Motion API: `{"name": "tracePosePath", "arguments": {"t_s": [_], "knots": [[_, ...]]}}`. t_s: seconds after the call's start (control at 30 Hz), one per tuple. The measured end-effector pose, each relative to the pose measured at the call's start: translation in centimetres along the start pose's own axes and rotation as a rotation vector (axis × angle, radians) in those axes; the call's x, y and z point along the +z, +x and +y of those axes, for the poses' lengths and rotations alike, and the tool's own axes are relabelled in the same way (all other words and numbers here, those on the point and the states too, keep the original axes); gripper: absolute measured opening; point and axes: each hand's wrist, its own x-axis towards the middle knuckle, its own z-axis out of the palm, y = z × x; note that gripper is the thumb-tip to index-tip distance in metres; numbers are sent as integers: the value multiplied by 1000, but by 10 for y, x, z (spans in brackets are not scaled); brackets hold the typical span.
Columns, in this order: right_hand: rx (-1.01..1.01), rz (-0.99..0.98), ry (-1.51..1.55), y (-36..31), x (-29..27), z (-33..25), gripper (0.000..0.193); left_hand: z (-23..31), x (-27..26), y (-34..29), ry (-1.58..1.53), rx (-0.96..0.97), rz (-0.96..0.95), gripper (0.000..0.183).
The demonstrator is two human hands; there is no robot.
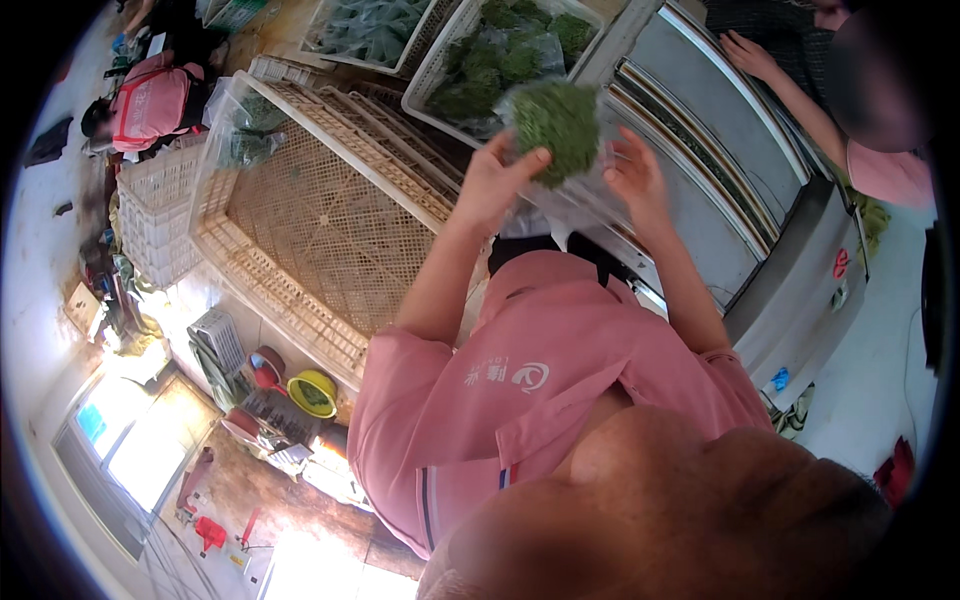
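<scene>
A clear plastic bag of green leafy herbs (562,135) is held up in front of my chest. My left hand (500,182) grips its left side, with the thumb laid across the front. At the bag's right edge is my right hand (637,178), its fingers apart and curved; it seems to hold nothing, and whether a fingertip touches the plastic is hard to see. Just beyond the bag stands a white crate (418,97) filled with similar bags of greens (500,55).
A large cream lattice crate (300,225) stands to my left, with one bagged bundle (250,145) at its far corner. On my right is a metal machine with long slots (700,150); a co-worker's arm (800,100) reaches over it. Another person in pink (150,105) works at far left.
</scene>
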Motion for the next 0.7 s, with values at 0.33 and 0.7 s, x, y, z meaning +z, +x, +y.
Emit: {"name": "tracePosePath", "arguments": {"t_s": [0.33, 0.7], "knots": [[192, 67, -74, -38, -90, 43, 22, -4, -81, 170, 458, 372, 558, 57], [251, -177, -145, -39, -118, 68, 19, -44, -36, -96, 244, 451, 696, 22]]}}
